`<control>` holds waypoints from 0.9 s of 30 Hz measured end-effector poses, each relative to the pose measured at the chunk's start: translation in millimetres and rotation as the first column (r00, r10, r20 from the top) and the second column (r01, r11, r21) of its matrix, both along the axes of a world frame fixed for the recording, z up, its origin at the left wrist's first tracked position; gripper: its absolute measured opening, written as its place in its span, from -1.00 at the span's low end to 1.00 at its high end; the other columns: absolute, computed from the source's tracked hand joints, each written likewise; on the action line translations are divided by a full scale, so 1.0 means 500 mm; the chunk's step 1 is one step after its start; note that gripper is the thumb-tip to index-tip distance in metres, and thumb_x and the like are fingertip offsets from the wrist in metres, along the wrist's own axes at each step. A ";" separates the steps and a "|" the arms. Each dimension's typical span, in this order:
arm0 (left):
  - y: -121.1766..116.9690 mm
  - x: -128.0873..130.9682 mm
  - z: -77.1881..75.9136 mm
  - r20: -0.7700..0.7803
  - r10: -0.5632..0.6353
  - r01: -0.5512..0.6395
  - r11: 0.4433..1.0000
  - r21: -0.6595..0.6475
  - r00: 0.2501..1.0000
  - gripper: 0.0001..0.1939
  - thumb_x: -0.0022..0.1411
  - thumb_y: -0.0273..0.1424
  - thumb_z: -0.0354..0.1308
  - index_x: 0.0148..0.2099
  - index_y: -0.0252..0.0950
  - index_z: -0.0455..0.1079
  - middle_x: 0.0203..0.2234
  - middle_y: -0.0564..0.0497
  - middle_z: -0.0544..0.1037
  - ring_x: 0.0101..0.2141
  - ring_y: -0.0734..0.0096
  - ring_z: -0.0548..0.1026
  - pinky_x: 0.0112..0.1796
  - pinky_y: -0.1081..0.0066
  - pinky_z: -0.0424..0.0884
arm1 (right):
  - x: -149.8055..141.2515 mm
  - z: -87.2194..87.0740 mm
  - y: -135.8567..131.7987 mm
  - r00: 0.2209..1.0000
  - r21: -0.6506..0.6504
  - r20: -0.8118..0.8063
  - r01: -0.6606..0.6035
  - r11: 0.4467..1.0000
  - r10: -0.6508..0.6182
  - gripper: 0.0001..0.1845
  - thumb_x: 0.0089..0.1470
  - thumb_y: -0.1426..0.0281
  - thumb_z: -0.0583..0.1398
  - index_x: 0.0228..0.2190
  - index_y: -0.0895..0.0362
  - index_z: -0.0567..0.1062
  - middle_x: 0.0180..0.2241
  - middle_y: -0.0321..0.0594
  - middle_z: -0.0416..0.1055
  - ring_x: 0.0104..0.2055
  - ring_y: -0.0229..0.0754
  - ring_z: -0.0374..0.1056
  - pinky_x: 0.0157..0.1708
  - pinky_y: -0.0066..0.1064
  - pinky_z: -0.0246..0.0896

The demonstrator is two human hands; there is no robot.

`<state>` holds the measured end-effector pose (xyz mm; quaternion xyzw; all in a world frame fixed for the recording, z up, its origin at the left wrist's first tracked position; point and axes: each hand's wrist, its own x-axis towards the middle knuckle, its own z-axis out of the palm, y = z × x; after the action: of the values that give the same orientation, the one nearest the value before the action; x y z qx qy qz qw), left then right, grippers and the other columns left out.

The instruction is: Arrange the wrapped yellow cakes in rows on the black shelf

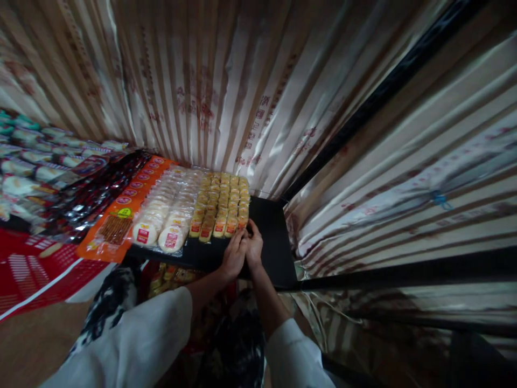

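Bringing their fingertips together, the left hand [235, 254] and the right hand [254, 245] are meeting at the near end of the rightmost row of yellow packets [222, 207], on the black shelf [272, 229]. Both hands are curling partly closed, with the fingers bending inward and the two hands touching or nearly touching. The fingers are covering the contact point, so whether either hand is gripping a packet is impossible to tell.

The yellow packets are lying in five close rows, which are running from the shelf's front edge back toward the striped sheeting [218, 81]. Each front packet is pointing its long axis the same way, front to back, roughly parallel to its neighbors, and is showing its red-marked end toward the person. The rightmost row is running almost straight away from the person, while the left rows are slanting slightly rightward as they recede.

Just left of them, round white packs [172, 234] are sitting in two overlapping rows. Farther left, an orange pack [117, 223] is lying at a slant beside dark shiny packs [89, 196]. A red basket [24, 269] is standing below the shelf's left part, and more yellow packaging [172, 277] is showing beneath the shelf.
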<state>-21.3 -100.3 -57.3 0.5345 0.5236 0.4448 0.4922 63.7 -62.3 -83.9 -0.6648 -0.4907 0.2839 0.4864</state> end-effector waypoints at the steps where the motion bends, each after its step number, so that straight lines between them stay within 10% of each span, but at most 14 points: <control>1: -0.005 -0.002 0.003 -0.012 -0.001 0.001 1.000 -0.004 1.000 -0.57 0.24 -0.43 -0.12 0.13 -0.31 0.29 0.17 -0.05 0.28 0.19 0.36 0.19 0.23 0.27 0.03 | 0.000 0.000 0.002 1.000 -0.001 -0.022 0.009 1.000 -0.009 -0.45 -0.02 0.28 0.12 0.03 0.17 0.34 -0.05 -0.07 0.42 -0.11 -0.13 0.38 -0.07 -0.30 0.27; 8: -0.080 -0.063 0.020 -0.094 0.016 -0.018 1.000 -0.012 0.995 -0.65 0.27 -0.41 -0.17 -0.03 -0.31 0.38 -0.03 -0.10 0.45 -0.15 0.38 0.48 -0.05 0.32 0.41 | -0.013 0.045 -0.022 0.994 0.036 -0.087 0.074 0.997 -0.070 -0.48 -0.02 0.29 0.14 -0.02 0.29 0.33 0.03 0.07 0.32 -0.08 -0.19 0.33 -0.12 -0.39 0.24; 13: -0.169 -0.172 0.011 -0.184 -0.030 0.042 0.997 0.061 0.982 -0.70 0.24 -0.45 -0.15 -0.21 -0.29 0.42 -0.29 -0.03 0.54 -0.27 0.43 0.49 -0.12 0.40 0.39 | -0.060 0.070 -0.151 0.986 0.140 -0.140 0.109 0.984 -0.089 -0.57 0.09 0.26 0.06 -0.08 0.30 0.35 -0.20 -0.01 0.47 -0.17 -0.22 0.36 -0.15 -0.41 0.22; 17: -0.227 -0.261 -0.037 -0.314 -0.123 0.092 0.989 -0.112 0.941 -0.73 0.18 -0.46 -0.10 -0.30 -0.27 0.45 -0.32 -0.03 0.56 -0.24 0.36 0.48 -0.13 0.39 0.36 | -0.120 0.021 -0.285 0.994 -0.043 -0.040 -0.108 0.993 0.106 -0.69 0.12 0.25 0.00 -0.33 0.15 0.47 -0.40 -0.20 0.49 -0.33 -0.20 0.38 -0.24 -0.37 0.26; 21: -0.251 -0.308 -0.115 -0.391 -0.226 0.045 0.906 -0.421 0.892 -0.87 0.02 -0.47 0.07 -0.45 -0.26 0.45 -0.44 -0.05 0.56 -0.27 0.23 0.51 -0.17 0.33 0.36 | -0.161 -0.040 -0.341 0.828 -0.349 0.207 -0.435 0.830 0.521 -0.79 0.03 0.42 0.09 -0.32 0.09 0.52 -0.26 -0.21 0.51 -0.18 -0.13 0.38 -0.10 -0.30 0.22; 27: -0.280 -0.290 -0.176 -0.325 -0.265 0.103 0.892 -0.440 0.908 -0.86 -0.10 -0.58 0.08 -0.59 -0.27 0.37 -0.56 -0.05 0.53 -0.37 0.23 0.51 -0.17 0.26 0.37 | -0.174 -0.085 -0.334 0.752 -0.520 0.334 -0.356 0.776 0.568 -0.85 -0.10 0.60 0.15 -0.47 0.18 0.50 -0.38 0.03 0.50 -0.16 0.02 0.37 -0.07 -0.16 0.16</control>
<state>-166.3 -240.2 -145.3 0.5413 0.6361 0.1636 0.5250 -23.5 -229.5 -126.3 -0.6559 -0.6725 0.3262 0.1060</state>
